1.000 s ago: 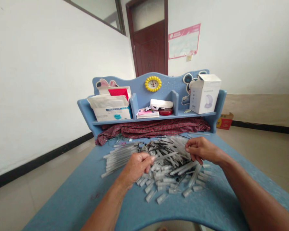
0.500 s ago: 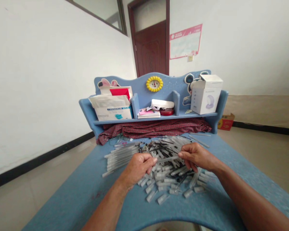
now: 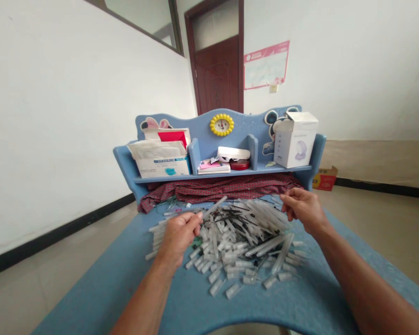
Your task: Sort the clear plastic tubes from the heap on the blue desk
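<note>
The left hand (image 3: 182,232), wrist angled inward, pinches a translucent, straight plastic tube (image 3: 217,206) between thumb and forefinger, tilted above the blue mottled surface (image 3: 104,284). The right hand (image 3: 305,209) hovers toward the far right corner, fingers curled; whether it grips anything, I cannot tell. Stubby frosted caps (image 3: 233,291) lie scattered toward the curved near edge.
</note>
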Tool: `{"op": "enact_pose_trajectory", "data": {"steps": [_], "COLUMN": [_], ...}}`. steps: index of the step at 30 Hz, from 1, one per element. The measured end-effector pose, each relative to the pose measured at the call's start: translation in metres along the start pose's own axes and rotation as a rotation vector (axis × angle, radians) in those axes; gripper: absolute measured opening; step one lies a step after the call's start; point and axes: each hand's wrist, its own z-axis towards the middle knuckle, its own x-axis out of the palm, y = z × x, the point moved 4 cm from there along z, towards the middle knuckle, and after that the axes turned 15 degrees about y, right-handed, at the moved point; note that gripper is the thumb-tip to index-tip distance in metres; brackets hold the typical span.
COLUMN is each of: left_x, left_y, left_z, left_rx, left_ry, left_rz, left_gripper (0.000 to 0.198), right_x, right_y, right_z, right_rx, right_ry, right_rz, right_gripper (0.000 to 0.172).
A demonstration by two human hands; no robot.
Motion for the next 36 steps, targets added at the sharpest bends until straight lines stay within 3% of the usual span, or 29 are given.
{"op": "enact_pose_trajectory", "data": {"steps": [4, 7, 10, 14, 17, 20, 23, 28, 32, 36], "left_x": [0.01, 0.015, 0.019, 0.029, 0.039, 0.046, 0.046, 0.032, 0.026, 0.027], "left_y": [-0.002, -0.004, -0.008, -0.012, -0.015, -0.016, -0.016, -0.02, -0.044, -0.071], "left_z": [-0.003, -0.006, -0.008, -0.011, -0.014, -0.018, -0.02, -0.023, -0.034, -0.058], "left_rx": [0.01, 0.005, 0.01, 0.041, 0.065, 0.071, 0.055, 0.032, 0.117, 0.22], "left_ry": [0.04, 0.093, 0.159, 0.274, 0.383, 0.454, 0.526, 0.591, 0.597, 0.598], "left_rz": [0.086, 0.128, 0.15, 0.188, 0.205, 0.209, 0.203, 0.212, 0.309, 0.394], "left_gripper": [0.04, 0.039, 0.039, 0.038, 0.036, 0.034, 0.032, 0.032, 0.027, 0.026], "right_x": [0.026, 0.033, 0.028, 0.03, 0.051, 0.075, 0.089, 0.085, 0.079, 0.079], "right_y": [-0.004, -0.005, -0.002, 0.015, 0.033, 0.044, 0.045, 0.056, 0.073, 0.091], "right_z": [-0.004, -0.006, -0.005, -0.012, -0.027, -0.044, -0.052, -0.055, -0.062, -0.08], "right_rx": [0.05, 0.089, 0.07, -0.122, -0.357, -0.478, -0.48, -0.424, -0.359, -0.361], "right_ry": [0.137, 0.28, 0.257, 0.176, 0.326, 0.544, 0.671, 0.654, 0.699, 0.838], "right_rz": [-0.32, -0.498, -0.558, -0.625, -0.743, -0.9, -1.032, -1.057, -1.081, -1.04], "right_gripper": [0.02, 0.023, 0.032, 0.03, 0.03, 0.028, 0.026, 0.027, 0.028, 0.032]}}
